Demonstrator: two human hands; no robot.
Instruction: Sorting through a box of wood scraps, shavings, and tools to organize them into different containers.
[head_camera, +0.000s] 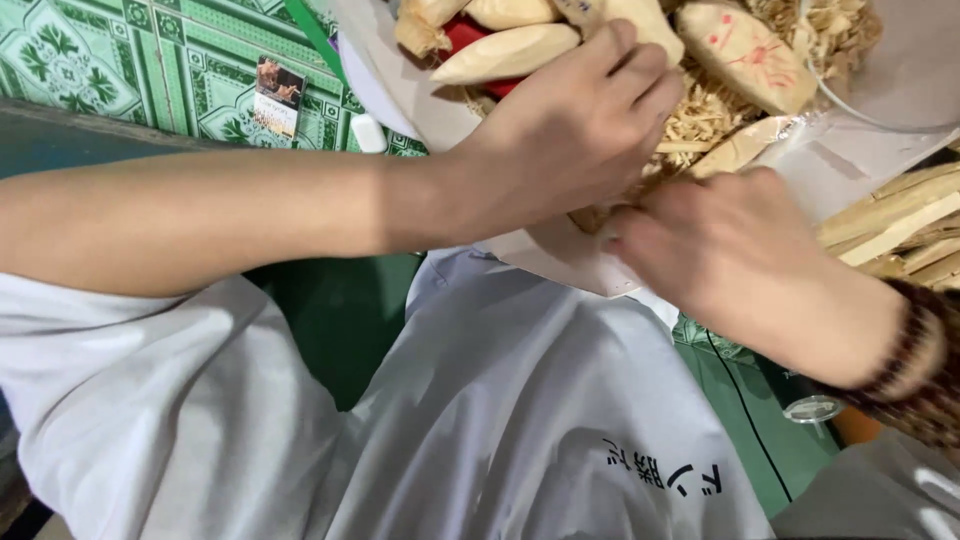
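Green patterned floor tiles (120, 70) fill the upper left of the frame, behind a white paper sheet (560, 255) heaped with pale wood shavings (700, 110). At centre, the left hand (570, 130) curls over a small wooden piece (590, 215), mostly hidden, while the right hand (720, 250), a dark beaded bracelet (900, 350) at its wrist, pinches at the same piece. Several shaped wooden blanks (505, 52) lie at top centre, seemingly done; one (745, 50) bears red markings. Uncut wooden sticks (900, 225) at right suggest more remains.
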